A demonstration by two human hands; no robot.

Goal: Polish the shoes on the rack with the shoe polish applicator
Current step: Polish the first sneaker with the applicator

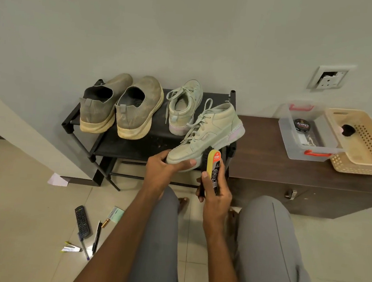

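At the rack's [113, 139] near right edge: pale sneaker [206, 133], toe gripped by left hand [164, 168]; brush [211, 170] clasped in right hand [215, 197], bristles at the toe; risk, shoe twisting loose under hard strokes, since only the toe is held.

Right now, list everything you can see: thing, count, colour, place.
slip-on shoes: 2, brown, rack left
lace-up shoes: 2, pale green; one on rack, one held
rack: 1, black, by wall
cabinet: 1, dark brown, right of rack
clear box: 1, red latches, on cabinet
polish tin: 1, black, in box
basket: 1, beige, on cabinet
brush: 1, yellow-black, right hand
remote: 1, black, floor
socket: 1, white, wall
left hand: grips shoe toe
right hand: grips brush
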